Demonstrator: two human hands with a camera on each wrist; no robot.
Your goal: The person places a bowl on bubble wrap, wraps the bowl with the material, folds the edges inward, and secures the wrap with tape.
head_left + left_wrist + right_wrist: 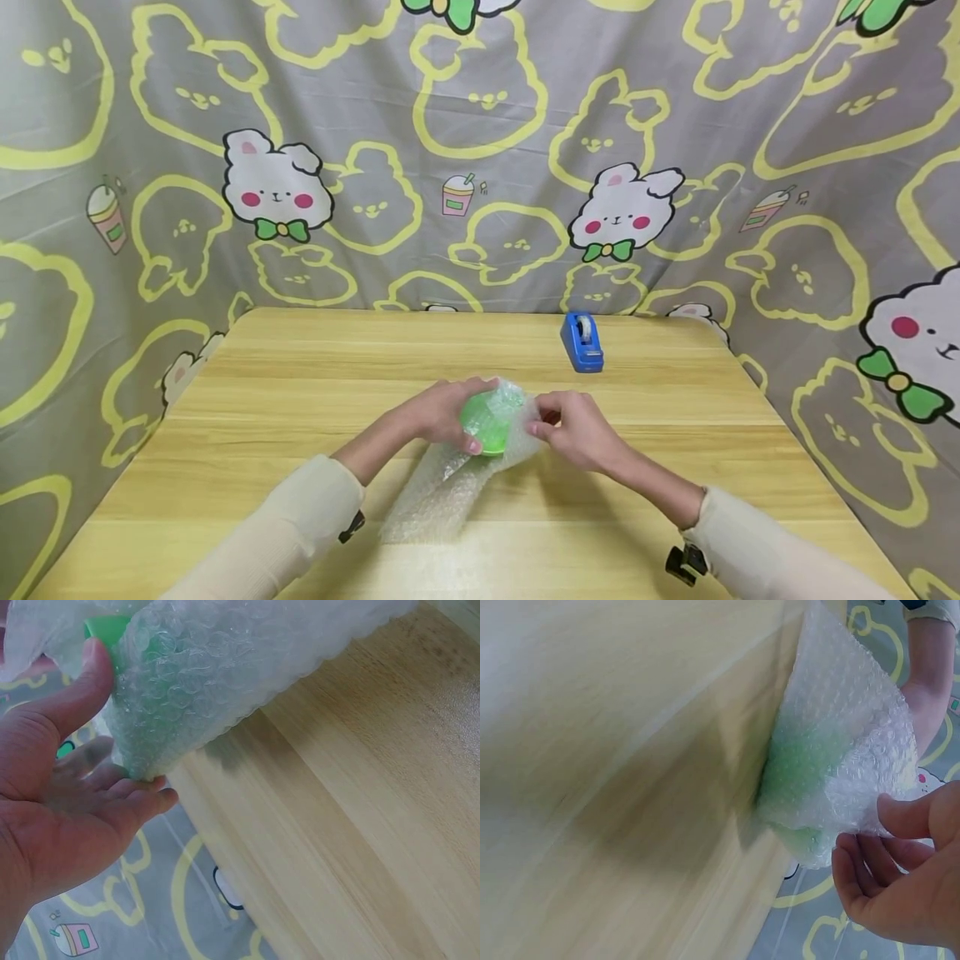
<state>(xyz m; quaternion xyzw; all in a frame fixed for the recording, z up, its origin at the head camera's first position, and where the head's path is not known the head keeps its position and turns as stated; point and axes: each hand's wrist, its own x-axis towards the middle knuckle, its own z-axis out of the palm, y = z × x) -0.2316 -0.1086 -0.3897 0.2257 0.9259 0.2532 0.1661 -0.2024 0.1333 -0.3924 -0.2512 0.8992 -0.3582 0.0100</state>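
A round green object (487,429), bowl-like with a smooth rim, is partly covered by clear bubble wrap (435,500). My left hand (447,410) holds it from the left, thumb at the near rim and fingers round the far side. In the left wrist view the thumb lies by the bare green edge (107,630), with the fingers under the wrap. On the right, my right hand (581,429) pinches an edge of the wrap between thumb and fingers. The right wrist view shows the green only through the bubble layer (862,727). A long tail of wrap slants toward the near left.
A blue tape dispenser (583,342) with a roll of clear tape stands at the back right of the wooden table (300,358). A grey curtain (390,125) printed with cartoon animals surrounds the table's back and sides.
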